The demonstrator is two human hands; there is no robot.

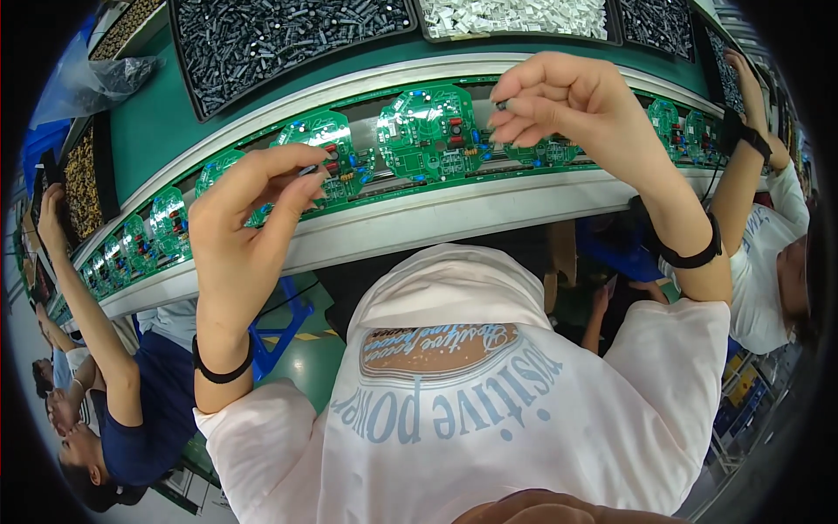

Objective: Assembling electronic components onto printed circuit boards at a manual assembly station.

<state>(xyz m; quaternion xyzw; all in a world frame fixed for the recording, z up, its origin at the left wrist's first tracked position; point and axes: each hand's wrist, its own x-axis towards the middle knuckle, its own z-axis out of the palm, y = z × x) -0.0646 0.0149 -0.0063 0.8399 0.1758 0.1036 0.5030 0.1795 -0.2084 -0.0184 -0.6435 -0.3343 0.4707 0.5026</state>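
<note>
Circuit boards (425,131) lie in a row between the conveyor's (489,208) far and near edges, probably aligned for easy reach. Above them, the left hand (236,214) and right hand (589,105) each pinch in a fingertip grip, likely suiting small parts: left, a thin dark component (307,170), perhaps a capacitor; right, a stubby dark component (501,105).

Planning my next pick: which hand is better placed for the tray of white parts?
Probably the right hand: it appears nearer the white-parts tray, though its fingers hold a dark part. The left hand is farther.
</note>
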